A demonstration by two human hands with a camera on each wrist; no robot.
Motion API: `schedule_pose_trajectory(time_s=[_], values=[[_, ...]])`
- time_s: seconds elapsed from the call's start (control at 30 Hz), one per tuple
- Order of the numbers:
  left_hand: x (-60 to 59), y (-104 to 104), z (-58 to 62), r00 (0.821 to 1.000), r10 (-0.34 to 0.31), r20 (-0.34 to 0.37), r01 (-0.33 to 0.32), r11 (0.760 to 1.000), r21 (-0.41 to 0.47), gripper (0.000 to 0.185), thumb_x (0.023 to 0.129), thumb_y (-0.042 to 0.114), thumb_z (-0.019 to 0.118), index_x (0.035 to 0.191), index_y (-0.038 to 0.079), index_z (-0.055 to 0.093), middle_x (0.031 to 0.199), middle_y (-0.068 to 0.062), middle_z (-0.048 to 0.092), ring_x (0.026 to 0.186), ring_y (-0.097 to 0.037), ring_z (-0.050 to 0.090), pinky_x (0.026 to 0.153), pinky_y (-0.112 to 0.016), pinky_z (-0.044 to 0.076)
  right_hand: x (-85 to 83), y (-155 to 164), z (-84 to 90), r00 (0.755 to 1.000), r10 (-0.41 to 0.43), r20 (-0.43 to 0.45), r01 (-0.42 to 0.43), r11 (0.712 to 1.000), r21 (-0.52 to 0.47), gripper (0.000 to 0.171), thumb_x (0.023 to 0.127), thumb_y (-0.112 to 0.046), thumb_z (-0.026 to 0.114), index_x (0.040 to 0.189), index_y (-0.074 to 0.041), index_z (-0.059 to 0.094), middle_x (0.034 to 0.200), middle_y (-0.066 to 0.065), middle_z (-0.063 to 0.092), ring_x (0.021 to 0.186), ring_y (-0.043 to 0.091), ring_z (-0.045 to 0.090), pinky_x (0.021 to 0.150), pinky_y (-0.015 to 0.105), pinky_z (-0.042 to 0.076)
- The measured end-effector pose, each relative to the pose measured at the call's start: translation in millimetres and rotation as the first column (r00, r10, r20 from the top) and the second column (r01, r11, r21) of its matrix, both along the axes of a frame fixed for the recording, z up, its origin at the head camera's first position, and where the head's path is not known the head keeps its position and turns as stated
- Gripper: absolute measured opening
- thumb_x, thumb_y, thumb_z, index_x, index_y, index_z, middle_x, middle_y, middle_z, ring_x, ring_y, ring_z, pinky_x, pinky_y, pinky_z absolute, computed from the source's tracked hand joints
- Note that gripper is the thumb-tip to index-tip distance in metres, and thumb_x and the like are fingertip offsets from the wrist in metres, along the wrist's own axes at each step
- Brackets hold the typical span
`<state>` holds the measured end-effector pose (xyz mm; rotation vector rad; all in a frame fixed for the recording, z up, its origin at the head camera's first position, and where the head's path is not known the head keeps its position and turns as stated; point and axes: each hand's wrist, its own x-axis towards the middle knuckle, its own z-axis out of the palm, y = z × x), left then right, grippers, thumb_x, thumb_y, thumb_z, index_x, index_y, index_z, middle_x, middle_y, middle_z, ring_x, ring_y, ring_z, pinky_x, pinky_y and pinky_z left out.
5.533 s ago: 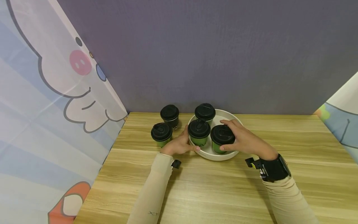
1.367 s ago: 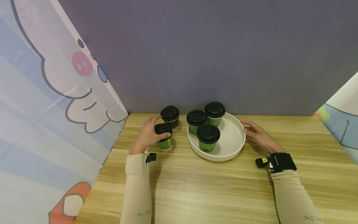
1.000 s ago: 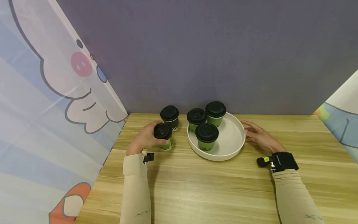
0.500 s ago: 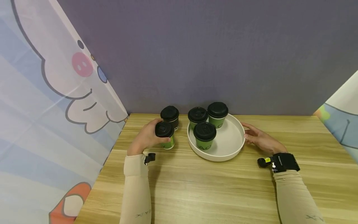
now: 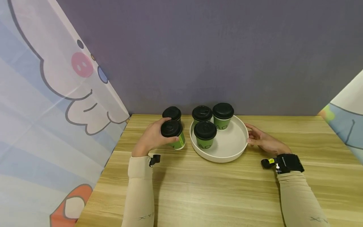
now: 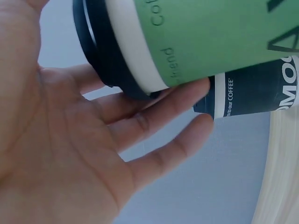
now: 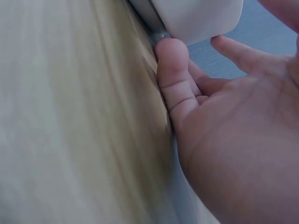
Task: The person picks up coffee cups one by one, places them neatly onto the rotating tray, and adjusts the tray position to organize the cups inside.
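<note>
- Left hand (image 5: 151, 138) grips green cup (image 5: 173, 134), lifted beside white tray (image 5: 235, 148).
- Right hand (image 5: 262, 141), fingers relaxed, steadies the tray rim.
- Next move likely calls for clearing the rim.

Right hand (image 7: 233, 140) on wooden table (image 7: 70, 116), fingertip against white tray (image 7: 196, 18).
</note>
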<state>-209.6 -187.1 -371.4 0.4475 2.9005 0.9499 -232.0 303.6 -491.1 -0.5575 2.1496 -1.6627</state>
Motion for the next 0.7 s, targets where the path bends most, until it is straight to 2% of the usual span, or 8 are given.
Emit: schedule_pose_trajectory(time_s=[0.3, 0.57, 0.7], values=[[0.1, 10, 0.2, 0.997, 0.006, -0.073, -0.002, 0.999, 0.047, 0.098, 0.071, 0.062, 0.085, 0.153, 0.024, 0.047, 0.140, -0.010, 0.063, 0.120, -0.030, 0.064, 0.099, -0.051, 0.052, 1.8, -2, 0.9, 1.000, 0.004, 0.030, -0.004, 1.000, 0.001, 0.085, 0.102, -0.006, 0.061, 0.165, -0.006, 0.003, 0.140, 0.013, 0.049, 0.118, 0.004, 0.059, 0.095, 0.016, 0.049], [1.8, 16, 1.1, 0.997, -0.003, -0.082, 0.007, 0.999, 0.048, 0.099, 0.071, 0.064, 0.085, 0.153, 0.026, 0.046, 0.144, -0.009, 0.060, 0.125, -0.030, 0.062, 0.102, -0.052, 0.051, 0.9, -3, -0.8, 1.000, 0.023, 0.010, -0.023, 1.000, 0.008, 0.089, 0.099, -0.002, 0.063, 0.164, -0.003, 0.002, 0.146, 0.031, 0.042, 0.119, 0.003, 0.058, 0.096, 0.016, 0.048], [3.3, 17, 2.1, 0.996, -0.010, -0.091, 0.015, 0.998, 0.054, 0.099, 0.071, 0.063, 0.085, 0.154, 0.024, 0.046, 0.150, -0.008, 0.055, 0.131, -0.031, 0.058, 0.106, -0.053, 0.049, 0.2, -5, 0.1, 0.999, 0.036, -0.006, -0.036, 0.999, 0.015, 0.092, 0.096, 0.000, 0.066, 0.163, 0.000, 0.002, 0.141, 0.030, 0.046, 0.116, 0.004, 0.059, 0.094, 0.017, 0.049]])
